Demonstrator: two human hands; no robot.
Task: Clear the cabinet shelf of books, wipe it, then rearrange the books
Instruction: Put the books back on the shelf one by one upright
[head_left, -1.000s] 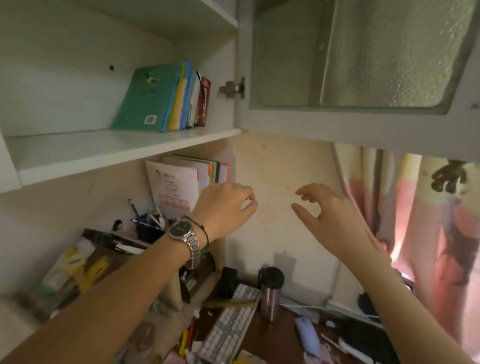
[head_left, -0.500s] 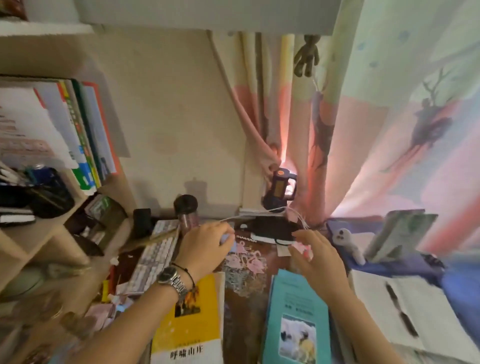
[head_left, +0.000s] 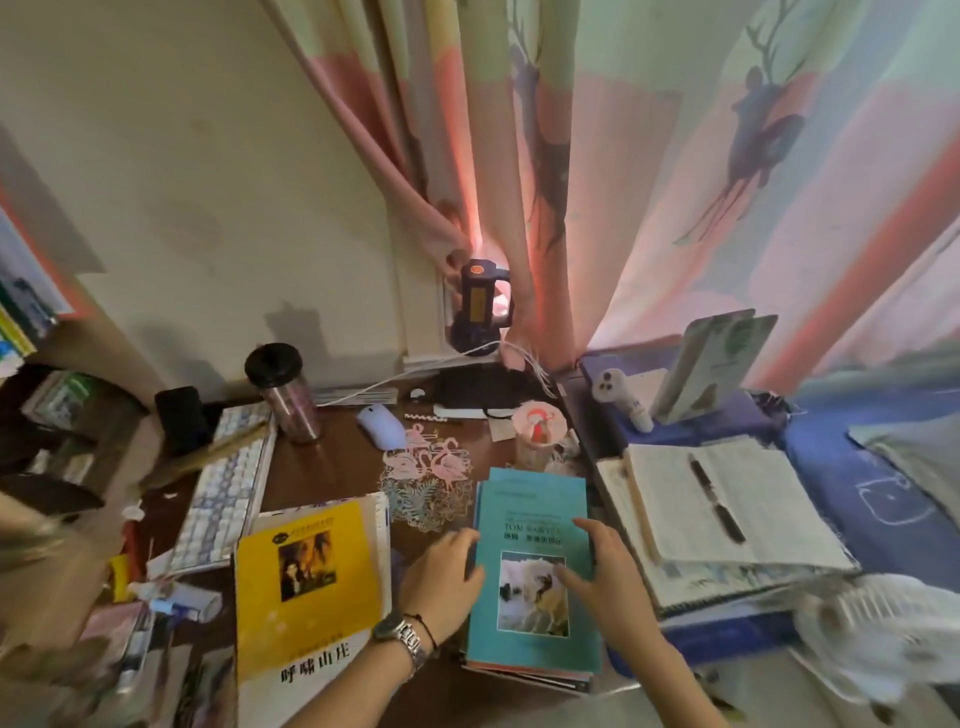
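Teal paperback stack (head_left: 532, 571) lies flat on a dark wooden desk (head_left: 322, 467), just right of a yellow-covered book (head_left: 306, 587) on its own pile. Person's left hand (head_left: 441, 577), watch on wrist, has fingers curled at the stack's left edge; right hand (head_left: 602, 577) rests on the top cover w/ thumb on the picture and fingers wrapped over the right edge. Both appear to be taking hold of the stack, tho how firm the grip is can't be judged from here. Stack looks several thin books deep, covers slightly offset, so prob. moderate weight, stiff enough flat but liable to fan or slide, glossy covers. Best held from both long sides w/ fingers under the bottom book. Nearby: keyboard (head_left: 223, 499), tumbler (head_left: 283, 392), mouse (head_left: 382, 426), open notebook w/ pen (head_left: 717, 509). Cabinet shelf not in shot.
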